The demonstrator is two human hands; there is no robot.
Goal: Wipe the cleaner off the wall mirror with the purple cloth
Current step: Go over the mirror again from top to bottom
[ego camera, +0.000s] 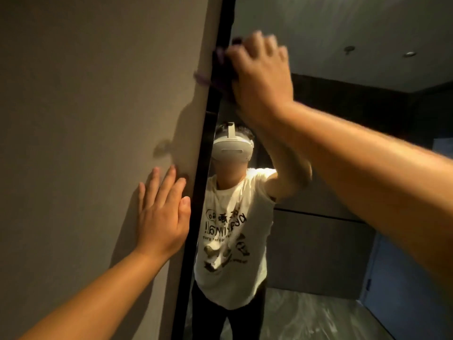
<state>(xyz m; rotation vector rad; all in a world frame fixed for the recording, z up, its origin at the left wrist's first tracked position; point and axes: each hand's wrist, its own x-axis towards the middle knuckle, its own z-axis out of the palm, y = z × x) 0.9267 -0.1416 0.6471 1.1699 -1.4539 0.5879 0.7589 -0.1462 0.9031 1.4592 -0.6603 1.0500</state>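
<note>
The tall wall mirror (331, 241) fills the right half of the view, edged on its left by a black frame (196, 192). My right hand (262, 69) is raised high and presses the purple cloth (220, 67) flat against the glass at the mirror's upper left, right by the frame. Its fingers lie spread over the cloth, blurred by motion. Folds of the cloth stick out past the frame toward the wall. My left hand (161, 214) rests flat with straight fingers on the beige wall (85, 119) just left of the frame. No cleaner streaks can be made out on the glass.
The mirror reflects a person in a white printed T-shirt with a white headset, a dark room, grey cabinets, a marbled floor and ceiling lights. The beige wall takes up the whole left half.
</note>
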